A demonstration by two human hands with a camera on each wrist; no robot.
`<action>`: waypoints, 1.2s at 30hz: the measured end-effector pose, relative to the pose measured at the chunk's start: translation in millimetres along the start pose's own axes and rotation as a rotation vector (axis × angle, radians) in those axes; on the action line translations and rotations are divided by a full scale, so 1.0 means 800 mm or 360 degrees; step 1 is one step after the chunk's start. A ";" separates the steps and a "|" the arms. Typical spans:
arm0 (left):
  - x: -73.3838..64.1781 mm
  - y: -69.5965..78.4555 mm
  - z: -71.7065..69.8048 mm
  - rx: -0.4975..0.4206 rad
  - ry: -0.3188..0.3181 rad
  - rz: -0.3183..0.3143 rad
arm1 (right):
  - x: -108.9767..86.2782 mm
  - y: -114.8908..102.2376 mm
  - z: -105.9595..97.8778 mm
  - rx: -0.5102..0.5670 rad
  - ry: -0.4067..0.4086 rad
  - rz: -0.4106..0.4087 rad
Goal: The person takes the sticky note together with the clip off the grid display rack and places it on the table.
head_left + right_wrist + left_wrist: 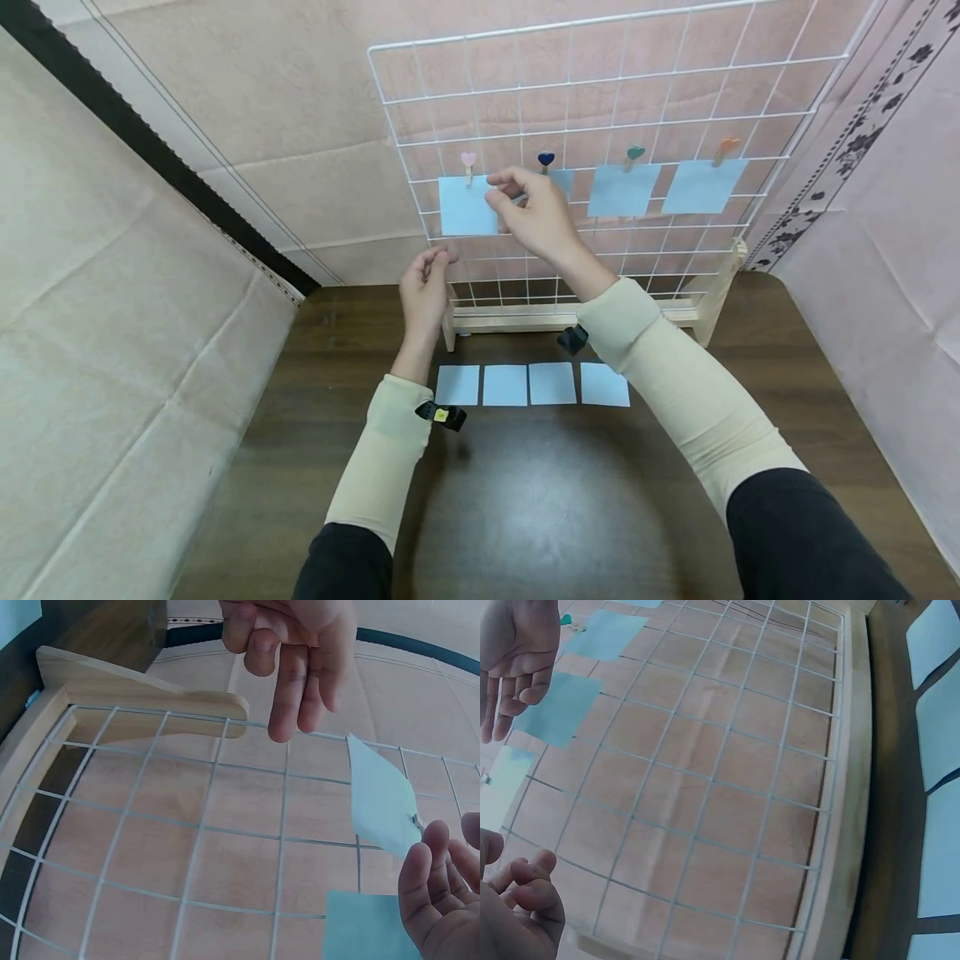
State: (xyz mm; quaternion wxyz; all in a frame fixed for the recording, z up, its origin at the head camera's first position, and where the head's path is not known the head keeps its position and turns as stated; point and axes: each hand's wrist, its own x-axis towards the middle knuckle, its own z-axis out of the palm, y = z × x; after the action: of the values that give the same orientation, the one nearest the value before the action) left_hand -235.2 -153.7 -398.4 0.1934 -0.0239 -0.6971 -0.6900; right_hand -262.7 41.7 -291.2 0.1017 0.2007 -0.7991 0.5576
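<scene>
Four light-blue paper squares hang in a row on a white wire grid (pixel 525 87). Small wooden clothespins with hearts hold them: a pink clothespin (pixel 468 167), a dark blue clothespin (pixel 546 162), a teal clothespin (pixel 633 157) and an orange clothespin (pixel 725 150). Over the second square, my right hand (pixel 540 217) has its loosely bent fingers at the right edge of the leftmost square (pixel 465 208); nothing shows in its grasp. Below that square, my left hand (pixel 426 292) is raised, fingers relaxed and bare. In the right wrist view, my right fingertips (pixel 435 834) are close beside a clip on a square (pixel 382 799).
Several more blue squares (pixel 505 385) lie in a line on the dark wooden table (pixel 525 500), in front of the grid's wooden stand (pixel 517 321). Pale cloth walls (pixel 150 333) enclose the table at the left, back and right.
</scene>
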 end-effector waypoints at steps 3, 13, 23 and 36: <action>0.006 0.008 0.001 -0.0018 -0.0007 0.0000 | 0.007 -0.006 0.000 -0.0008 -0.0007 0.0003; 0.022 0.019 0.005 -0.0061 -0.0006 -0.0026 | 0.026 -0.020 0.006 -0.0112 -0.0083 -0.0057; 0.031 0.028 0.009 0.0006 0.0017 0.0009 | 0.042 -0.034 0.013 -0.0432 -0.0167 -0.0059; 0.040 0.033 0.011 0.0034 0.0043 0.0062 | 0.047 -0.040 0.023 -0.0614 -0.0185 -0.0122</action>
State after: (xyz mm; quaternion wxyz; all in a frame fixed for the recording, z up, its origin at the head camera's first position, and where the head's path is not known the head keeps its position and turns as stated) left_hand -258.5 -151.5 -363.2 0.2164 -0.0262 -0.7012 -0.6788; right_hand -281.2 7.3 -256.4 0.1131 0.2395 -0.8874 0.3773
